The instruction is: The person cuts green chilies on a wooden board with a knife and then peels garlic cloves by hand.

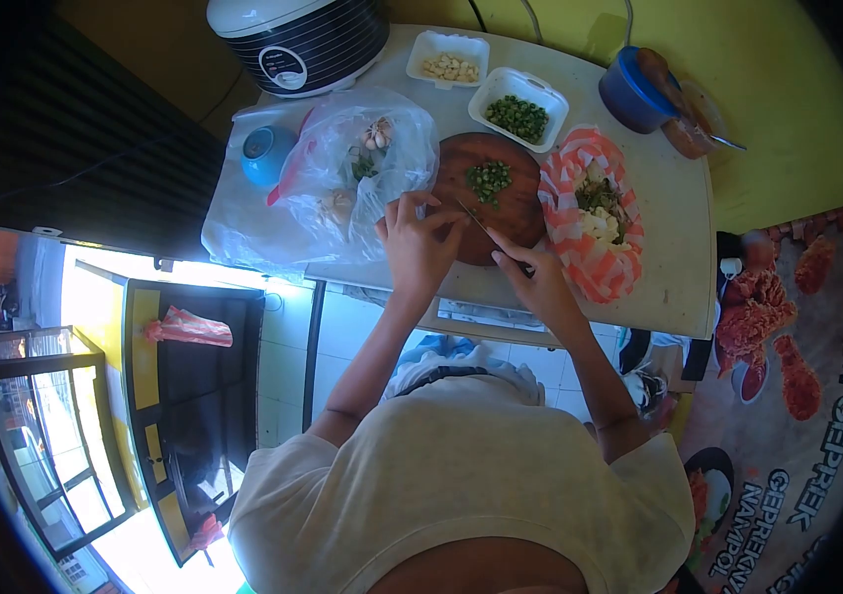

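Note:
My right hand (538, 285) is closed around the handle of a knife (472, 215), whose blade points up and left over a round wooden cutting board (513, 230). A small heap of chopped green vegetable (489, 182) lies on the board, beyond the blade. At the board's left edge, my left hand (416, 244) has its fingers curled in a pinch beside the knife; whatever they hold is too small to make out. Close to the left hand lies a clear plastic bag (407, 129) with garlic bulbs (377, 134) and some greens on it.
Behind the board stand a foam tray of chopped greens (517, 117) and one of peeled cloves (451, 68). A red-striped bag (562, 188) of scraps sits right. Also around are a blue cup (265, 156), a rice cooker (305, 49) and a blue-lidded tub (631, 91).

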`<state>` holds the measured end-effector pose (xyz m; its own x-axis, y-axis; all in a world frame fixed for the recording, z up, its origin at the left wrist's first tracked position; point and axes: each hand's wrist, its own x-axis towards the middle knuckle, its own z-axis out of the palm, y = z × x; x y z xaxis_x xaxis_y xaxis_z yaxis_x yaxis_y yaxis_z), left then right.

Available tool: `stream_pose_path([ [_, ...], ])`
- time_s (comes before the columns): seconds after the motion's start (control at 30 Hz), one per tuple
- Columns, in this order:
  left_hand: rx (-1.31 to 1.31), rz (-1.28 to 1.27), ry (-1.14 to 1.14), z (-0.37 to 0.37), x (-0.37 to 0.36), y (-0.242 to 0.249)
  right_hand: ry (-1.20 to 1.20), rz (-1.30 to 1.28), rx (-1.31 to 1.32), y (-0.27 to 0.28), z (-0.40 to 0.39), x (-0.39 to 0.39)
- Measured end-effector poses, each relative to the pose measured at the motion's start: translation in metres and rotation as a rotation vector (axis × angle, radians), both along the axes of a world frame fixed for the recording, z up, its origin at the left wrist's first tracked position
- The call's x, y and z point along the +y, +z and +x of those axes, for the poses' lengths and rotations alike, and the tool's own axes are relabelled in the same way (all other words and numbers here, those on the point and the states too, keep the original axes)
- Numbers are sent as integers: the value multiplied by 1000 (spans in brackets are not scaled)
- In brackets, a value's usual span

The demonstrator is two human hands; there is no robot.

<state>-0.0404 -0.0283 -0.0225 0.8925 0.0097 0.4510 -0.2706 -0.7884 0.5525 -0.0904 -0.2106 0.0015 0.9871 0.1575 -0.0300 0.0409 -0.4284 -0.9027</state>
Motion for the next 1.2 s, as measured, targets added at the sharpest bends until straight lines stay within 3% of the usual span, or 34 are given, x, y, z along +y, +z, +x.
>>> stream_pose_path([
  [0.33,-39,-25,5,-2,-3,-3,-17,3,-41,-14,15,-2],
  [0.47,-43,-1,11,-3,-2,-2,34,22,-7,4,19,-10],
  [0.53,-51,8,10,-2,-2,-1,58,108,271,9,19,-17],
  [0.73,-69,15,-30,12,-6,-1,-30,400,241,3,14,-20],
  [0.93,-86,68,-15,12,5,17,-16,246,226,7,0,-21],
  [1.2,-117,-257,-214,20,19,35,9,171,224,6,8,-30],
])
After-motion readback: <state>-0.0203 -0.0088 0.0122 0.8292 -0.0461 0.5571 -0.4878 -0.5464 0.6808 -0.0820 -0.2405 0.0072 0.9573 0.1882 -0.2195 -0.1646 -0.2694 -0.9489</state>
